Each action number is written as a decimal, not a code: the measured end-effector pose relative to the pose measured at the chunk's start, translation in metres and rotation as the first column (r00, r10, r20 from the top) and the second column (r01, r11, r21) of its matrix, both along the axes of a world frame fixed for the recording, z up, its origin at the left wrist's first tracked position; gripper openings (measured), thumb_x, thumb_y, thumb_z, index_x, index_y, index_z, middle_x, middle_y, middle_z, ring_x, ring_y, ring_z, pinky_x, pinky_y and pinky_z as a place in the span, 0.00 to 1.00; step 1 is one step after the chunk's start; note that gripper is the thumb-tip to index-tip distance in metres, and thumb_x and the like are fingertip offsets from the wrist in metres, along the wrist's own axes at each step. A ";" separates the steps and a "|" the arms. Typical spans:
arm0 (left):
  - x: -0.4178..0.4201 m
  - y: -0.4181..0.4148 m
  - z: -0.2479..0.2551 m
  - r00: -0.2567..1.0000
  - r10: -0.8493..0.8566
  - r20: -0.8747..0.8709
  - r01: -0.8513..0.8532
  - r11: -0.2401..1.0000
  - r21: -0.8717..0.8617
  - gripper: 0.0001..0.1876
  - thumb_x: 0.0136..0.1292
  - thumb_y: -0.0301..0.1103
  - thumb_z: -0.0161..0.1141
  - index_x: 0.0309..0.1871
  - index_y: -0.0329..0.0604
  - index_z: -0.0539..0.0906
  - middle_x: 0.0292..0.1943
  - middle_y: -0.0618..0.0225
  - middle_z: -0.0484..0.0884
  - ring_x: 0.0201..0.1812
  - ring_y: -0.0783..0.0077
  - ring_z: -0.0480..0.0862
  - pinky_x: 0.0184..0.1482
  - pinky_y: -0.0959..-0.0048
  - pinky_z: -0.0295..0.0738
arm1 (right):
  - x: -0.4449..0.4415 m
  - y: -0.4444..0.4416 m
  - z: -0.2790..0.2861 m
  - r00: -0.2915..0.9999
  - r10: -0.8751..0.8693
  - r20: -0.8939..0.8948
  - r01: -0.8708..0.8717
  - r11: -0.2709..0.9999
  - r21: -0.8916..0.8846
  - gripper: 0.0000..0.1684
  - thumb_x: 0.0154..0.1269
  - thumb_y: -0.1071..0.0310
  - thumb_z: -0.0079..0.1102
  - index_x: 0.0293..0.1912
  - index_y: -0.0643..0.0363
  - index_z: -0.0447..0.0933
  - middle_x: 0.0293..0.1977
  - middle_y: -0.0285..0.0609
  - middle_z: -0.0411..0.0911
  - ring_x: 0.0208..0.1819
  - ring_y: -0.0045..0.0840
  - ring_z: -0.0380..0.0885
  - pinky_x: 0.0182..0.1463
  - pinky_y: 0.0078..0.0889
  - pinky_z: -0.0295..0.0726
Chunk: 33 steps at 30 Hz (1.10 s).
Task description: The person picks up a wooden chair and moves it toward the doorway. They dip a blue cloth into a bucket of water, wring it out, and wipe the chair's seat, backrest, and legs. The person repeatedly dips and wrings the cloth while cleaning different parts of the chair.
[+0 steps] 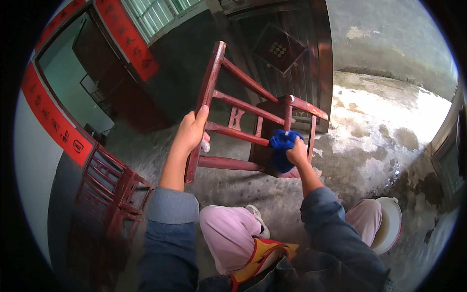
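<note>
A dark red wooden chair [249, 108] with worn paint is tilted in front of me, its slatted frame facing up at me. My left hand [192, 128] is wrapped around the long bar at the chair's left end, thumb on top. A bunched blue cloth [283, 143] is in my right hand [297, 152], pressed against the chair where a rail meets an upright. The cloth hides that joint and part of the dark panel behind it.
A white basin [393, 228] of cloudy water stands by my right knee. More red wooden chairs [120, 193] are at the left wall, below red paper strips [54, 120] bearing writing. A dark door [288, 54] is behind the chair. Patches of the concrete floor [368, 138] look wet.
</note>
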<state>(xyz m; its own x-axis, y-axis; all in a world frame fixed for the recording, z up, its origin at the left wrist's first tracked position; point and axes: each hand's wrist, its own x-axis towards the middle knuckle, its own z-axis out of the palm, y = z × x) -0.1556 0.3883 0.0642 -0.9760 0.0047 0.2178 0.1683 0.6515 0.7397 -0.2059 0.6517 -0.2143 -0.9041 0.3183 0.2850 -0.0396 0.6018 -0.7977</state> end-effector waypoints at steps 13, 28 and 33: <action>-0.009 0.060 0.005 0.998 -0.038 -0.057 0.050 0.975 0.218 0.18 0.68 0.45 0.55 0.41 0.35 0.75 0.23 0.64 0.79 0.19 0.74 0.80 0.20 0.77 0.71 | 0.100 -0.063 0.151 0.649 0.315 -0.692 -0.617 0.750 -0.238 0.28 0.55 0.58 0.65 0.50 0.62 0.68 0.46 0.49 0.71 0.50 0.39 0.70 0.57 0.38 0.67; -0.006 0.027 0.003 0.998 0.033 0.050 -0.045 0.965 0.258 0.18 0.69 0.48 0.52 0.41 0.39 0.72 0.20 0.60 0.78 0.13 0.73 0.75 0.15 0.75 0.72 | 0.020 -0.068 -0.043 0.841 0.368 -0.397 -0.309 0.928 0.207 0.36 0.43 0.55 0.69 0.53 0.57 0.72 0.44 0.49 0.73 0.43 0.44 0.72 0.48 0.42 0.70; -0.012 0.020 0.001 0.999 0.028 0.043 -0.039 0.963 0.267 0.16 0.69 0.46 0.52 0.40 0.39 0.73 0.18 0.63 0.75 0.13 0.73 0.74 0.15 0.76 0.71 | 0.023 -0.071 -0.049 0.923 0.350 -0.162 -0.252 0.866 0.432 0.17 0.40 0.68 0.63 0.35 0.59 0.73 0.38 0.48 0.70 0.43 0.41 0.69 0.46 0.37 0.69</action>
